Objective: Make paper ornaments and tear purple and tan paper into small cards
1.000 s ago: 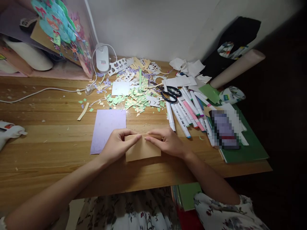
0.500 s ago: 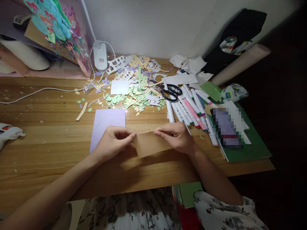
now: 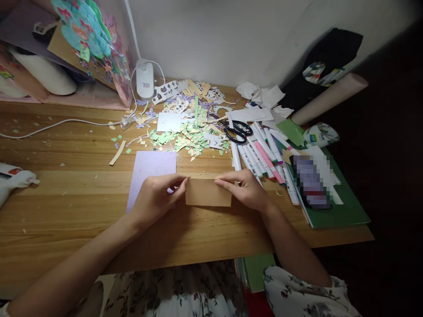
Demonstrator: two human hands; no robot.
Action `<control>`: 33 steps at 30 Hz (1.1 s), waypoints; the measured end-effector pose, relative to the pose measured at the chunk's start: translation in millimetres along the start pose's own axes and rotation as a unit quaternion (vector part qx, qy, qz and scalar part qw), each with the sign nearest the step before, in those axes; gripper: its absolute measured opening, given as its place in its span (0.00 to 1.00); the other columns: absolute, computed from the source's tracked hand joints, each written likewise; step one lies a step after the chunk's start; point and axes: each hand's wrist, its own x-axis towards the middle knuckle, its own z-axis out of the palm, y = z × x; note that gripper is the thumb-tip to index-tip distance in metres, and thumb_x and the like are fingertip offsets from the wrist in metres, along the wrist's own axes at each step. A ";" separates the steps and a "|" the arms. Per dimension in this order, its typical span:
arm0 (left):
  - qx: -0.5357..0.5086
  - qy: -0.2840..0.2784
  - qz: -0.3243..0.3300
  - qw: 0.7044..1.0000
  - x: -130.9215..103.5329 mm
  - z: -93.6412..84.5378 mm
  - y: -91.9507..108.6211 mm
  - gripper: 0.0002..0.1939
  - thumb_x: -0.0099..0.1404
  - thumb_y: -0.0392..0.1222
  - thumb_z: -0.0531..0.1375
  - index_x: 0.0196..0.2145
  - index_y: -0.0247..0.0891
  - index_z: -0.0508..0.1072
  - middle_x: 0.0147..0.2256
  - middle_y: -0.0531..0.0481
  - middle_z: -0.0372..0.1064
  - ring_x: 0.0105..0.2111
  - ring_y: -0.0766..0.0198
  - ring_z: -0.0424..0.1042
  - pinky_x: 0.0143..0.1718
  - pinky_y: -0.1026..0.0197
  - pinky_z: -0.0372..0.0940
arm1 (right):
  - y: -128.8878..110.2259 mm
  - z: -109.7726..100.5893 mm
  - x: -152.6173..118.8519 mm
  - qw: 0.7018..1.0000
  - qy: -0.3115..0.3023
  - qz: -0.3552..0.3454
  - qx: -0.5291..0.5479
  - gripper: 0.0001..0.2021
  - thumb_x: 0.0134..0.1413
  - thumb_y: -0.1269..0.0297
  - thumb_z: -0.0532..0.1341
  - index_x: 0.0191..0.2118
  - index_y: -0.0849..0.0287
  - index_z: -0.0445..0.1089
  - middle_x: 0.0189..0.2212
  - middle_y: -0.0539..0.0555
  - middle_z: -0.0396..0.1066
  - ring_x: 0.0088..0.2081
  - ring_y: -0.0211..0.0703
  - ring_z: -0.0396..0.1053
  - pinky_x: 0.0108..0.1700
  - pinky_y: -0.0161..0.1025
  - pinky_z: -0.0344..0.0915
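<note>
A rectangular piece of tan paper [image 3: 207, 193] hangs between my hands above the wooden desk, near its front edge. At its upper left corner, my left hand [image 3: 161, 191] pinches it between thumb and fingers. My right hand [image 3: 243, 189] grips the top edge toward the right in the same way. A sheet of purple paper [image 3: 153, 164] lies flat on the desk, partly covered by my left hand. Beyond the right hand are several markers [image 3: 256, 156] and a pair of black-handled scissors [image 3: 238, 132].
Paper scraps [image 3: 193, 134] are heaped at the back, near a white power strip [image 3: 145, 81] and its cable. On the right lie a pixelated phone [image 3: 310, 180] and a green folder [image 3: 350, 211]. A white bottle [image 3: 15, 178] rests far left. Crumpled tissues [image 3: 264, 94] sit by the wall.
The tan paper has turned from a slant to nearly level, its lower edge now straight across. Both hands still hold it. The whole view has shifted slightly.
</note>
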 end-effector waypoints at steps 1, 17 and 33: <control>-0.012 -0.011 -0.006 1.000 -0.2 -0.2 1.2 0.12 0.61 0.43 0.55 0.34 0.39 0.77 0.27 0.52 0.76 0.24 0.68 0.71 0.27 0.68 0.65 | 0.1 0.2 0.9 1.000 0.005 -0.006 0.002 0.09 0.55 0.63 0.58 0.31 0.59 0.74 0.30 0.53 0.75 0.32 0.42 0.70 0.33 0.35 0.63; -0.141 -0.045 -0.090 0.985 -2.1 1.9 8.8 0.11 0.59 0.45 0.57 0.28 0.35 0.75 0.25 0.51 0.73 0.25 0.67 0.69 0.25 0.69 0.63 | -6.5 21.5 4.2 0.991 0.083 0.050 0.097 0.05 0.47 0.65 0.62 0.25 0.59 0.71 0.24 0.51 0.72 0.29 0.40 0.68 0.33 0.37 0.62; -0.242 -0.060 -0.155 0.956 15.1 -17.5 2.2 0.14 0.58 0.48 0.59 0.33 0.34 0.76 0.27 0.49 0.74 0.28 0.65 0.71 0.29 0.65 0.68 | 13.4 6.7 7.5 0.971 0.053 0.123 0.199 0.12 0.50 0.55 0.61 0.27 0.59 0.67 0.20 0.47 0.64 0.21 0.32 0.61 0.22 0.31 0.59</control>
